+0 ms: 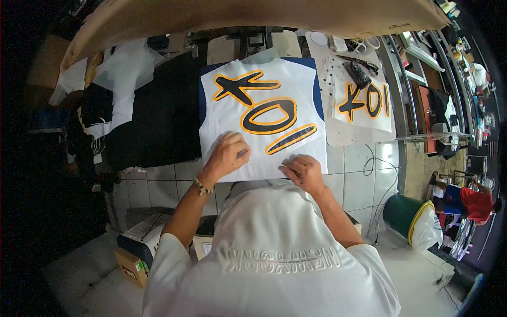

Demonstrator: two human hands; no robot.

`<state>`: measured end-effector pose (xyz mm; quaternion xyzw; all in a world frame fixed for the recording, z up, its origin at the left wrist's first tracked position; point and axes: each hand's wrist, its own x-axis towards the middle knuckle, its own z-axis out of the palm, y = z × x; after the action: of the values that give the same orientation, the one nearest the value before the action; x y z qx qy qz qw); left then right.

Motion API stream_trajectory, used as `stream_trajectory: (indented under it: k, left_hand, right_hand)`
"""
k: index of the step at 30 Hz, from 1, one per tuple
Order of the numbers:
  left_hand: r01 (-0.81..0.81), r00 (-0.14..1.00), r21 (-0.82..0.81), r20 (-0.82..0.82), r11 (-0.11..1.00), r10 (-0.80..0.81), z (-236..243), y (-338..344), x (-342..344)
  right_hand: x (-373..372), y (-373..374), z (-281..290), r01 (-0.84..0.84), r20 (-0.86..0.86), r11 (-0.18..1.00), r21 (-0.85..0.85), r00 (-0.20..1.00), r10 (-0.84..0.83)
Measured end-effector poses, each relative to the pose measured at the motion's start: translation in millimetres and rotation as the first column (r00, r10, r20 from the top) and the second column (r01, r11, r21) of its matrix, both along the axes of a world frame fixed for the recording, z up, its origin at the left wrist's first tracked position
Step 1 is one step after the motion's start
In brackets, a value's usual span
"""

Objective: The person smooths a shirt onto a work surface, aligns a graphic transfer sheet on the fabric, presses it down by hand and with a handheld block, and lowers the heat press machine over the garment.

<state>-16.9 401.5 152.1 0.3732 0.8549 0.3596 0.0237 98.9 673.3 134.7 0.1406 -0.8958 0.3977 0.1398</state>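
A white sleeveless garment piece (214,119) lies flat over a dark blue board (318,95) in front of me. Large black letters with orange outlines (248,126) sit slantwise on it, on what looks like a clear film (264,56) whose top edge sticks out beyond the neckline. My left hand (228,154) rests low on the cloth, left of the lettering, with its fingers curled in. Below the lowest letter is my right hand (303,172), thumb and fingers drawn together near the garment's lower edge. Whatever either hand pinches is too small to make out.
On the pale side table (338,138) at right lie a sheet with similar lettering (364,103), a dark wrapped bundle (358,75), scissors (359,62) and cups. A brown panel (253,15) spans overhead. Clear sheets (127,71) lie left. A person in red (475,203) is far right.
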Motion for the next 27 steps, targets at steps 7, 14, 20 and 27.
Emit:
stream_trajectory:
  k: [7,14,20,27]
  left_hand:
    - [-0.034,0.999,-0.006,0.038,0.999,0.035,-0.5,31.0,-90.8]
    - [0.003,0.993,-0.035,0.121,0.999,0.001,-2.2,53.4,-161.4]
    - [0.013,0.996,-0.015,0.089,1.0,-0.012,-7.3,70.8,-199.8]
    - [-0.034,0.998,-0.037,0.051,0.999,0.036,-10.7,84.2,-251.6]
  right_hand:
    - [0.0,1.3,-7.5,0.013,-0.066,1.0,0.028,0.998,-0.011]
    - [0.5,-3.7,-0.4,0.053,-0.064,0.997,0.058,0.997,-0.049]
    - [0.9,-0.8,2.0,0.036,-0.003,0.991,0.132,0.999,-0.036]
    - [-1.4,-2.6,2.3,0.025,-0.021,0.997,0.073,1.0,-0.024]
